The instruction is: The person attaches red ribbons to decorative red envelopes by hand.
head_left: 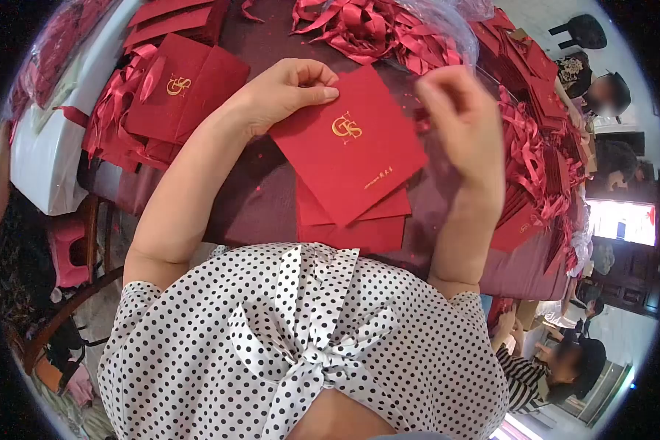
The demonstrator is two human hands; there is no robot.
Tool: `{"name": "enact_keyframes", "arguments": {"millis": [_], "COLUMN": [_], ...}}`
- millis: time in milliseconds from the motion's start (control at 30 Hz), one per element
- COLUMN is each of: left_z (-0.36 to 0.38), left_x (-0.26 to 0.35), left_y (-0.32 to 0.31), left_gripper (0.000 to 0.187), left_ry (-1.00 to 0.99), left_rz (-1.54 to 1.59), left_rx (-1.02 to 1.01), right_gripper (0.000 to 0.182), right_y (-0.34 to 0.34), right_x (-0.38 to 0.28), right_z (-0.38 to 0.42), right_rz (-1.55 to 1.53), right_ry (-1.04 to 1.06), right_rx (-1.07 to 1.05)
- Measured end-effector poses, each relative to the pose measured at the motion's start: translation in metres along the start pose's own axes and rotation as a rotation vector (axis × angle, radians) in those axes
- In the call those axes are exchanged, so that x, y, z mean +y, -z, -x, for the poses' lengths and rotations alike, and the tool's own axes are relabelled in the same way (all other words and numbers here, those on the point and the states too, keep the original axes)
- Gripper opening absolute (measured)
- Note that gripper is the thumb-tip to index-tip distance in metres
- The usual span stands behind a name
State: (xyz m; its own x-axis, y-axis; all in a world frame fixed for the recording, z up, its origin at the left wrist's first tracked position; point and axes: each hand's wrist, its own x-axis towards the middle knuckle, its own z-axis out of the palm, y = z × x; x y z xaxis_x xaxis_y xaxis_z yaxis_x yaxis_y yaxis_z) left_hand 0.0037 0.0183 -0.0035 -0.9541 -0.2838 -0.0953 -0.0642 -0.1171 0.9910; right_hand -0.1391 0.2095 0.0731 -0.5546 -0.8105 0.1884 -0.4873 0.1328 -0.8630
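Between my hands lies a red square card (352, 147) with gold letters, turned at an angle over more red cards (374, 233) near the table's front edge. My left hand (290, 95) pinches its upper left corner between thumb and fingers. To the right of the card, my right hand (458, 110) is raised and blurred, with its fingers curled towards the thumb; whether it holds anything cannot be made out. A pile of loose red ribbons (378, 33) lies beyond the card.
Red bags with ribbons (187, 88) are stacked at the left, beside a white box (51, 158). More red bags and ribbons (524, 154) line the right side of the dark red table (260, 209). A person in a striped top (524, 378) is at the lower right.
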Motion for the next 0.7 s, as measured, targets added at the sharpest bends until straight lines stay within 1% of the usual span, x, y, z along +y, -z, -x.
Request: {"name": "enact_keyframes", "arguments": {"millis": [33,67,133,167,233,367,467,633,700], "left_z": [0.001,0.000,-0.003,-0.003,-0.002,0.001,0.000,-0.001,0.001], "left_x": [0.002,0.000,-0.005,-0.005,-0.002,-0.002,-0.004,-0.007,-0.004], "left_y": [0.000,0.001,0.005,0.005,0.006,0.003,0.004,0.004,0.002], "left_gripper": [0.016,0.016,0.017,0.017,0.018,0.017,0.017,0.017,0.017], "left_ry": [0.033,0.033,0.011,0.010,0.005,-0.029,-0.059,-0.123,-0.121], "left_rz": [0.027,0.027,0.271,0.274,0.395,0.446,0.451,0.412,0.431], "left_rx": [-0.035,-0.036,-0.189,-0.183,-0.277,-0.313,-0.346,-0.331,-0.324], "right_gripper": [0.011,0.012,0.012,0.012,0.012,0.012,0.012,0.013,0.014], "right_y": [-0.009,-0.017,-0.030,-0.034,-0.038,-0.038,-0.036,-0.036,-0.035], "right_x": [0.015,0.022,0.027,0.029,0.023,0.021,0.021,0.016,0.016], "right_z": [-0.009,-0.011,-0.012,-0.012,-0.012,-0.011,-0.012,-0.010,-0.010], "right_rz": [0.264,0.286,0.307,0.284,0.247,0.193,0.173,0.279,0.282], "right_ry": [0.351,0.372,0.396,0.382,0.347,0.345,0.385,0.514,0.510], "right_rx": [0.003,-0.008,-0.025,-0.026,-0.034,-0.048,-0.061,-0.011,-0.013]}}
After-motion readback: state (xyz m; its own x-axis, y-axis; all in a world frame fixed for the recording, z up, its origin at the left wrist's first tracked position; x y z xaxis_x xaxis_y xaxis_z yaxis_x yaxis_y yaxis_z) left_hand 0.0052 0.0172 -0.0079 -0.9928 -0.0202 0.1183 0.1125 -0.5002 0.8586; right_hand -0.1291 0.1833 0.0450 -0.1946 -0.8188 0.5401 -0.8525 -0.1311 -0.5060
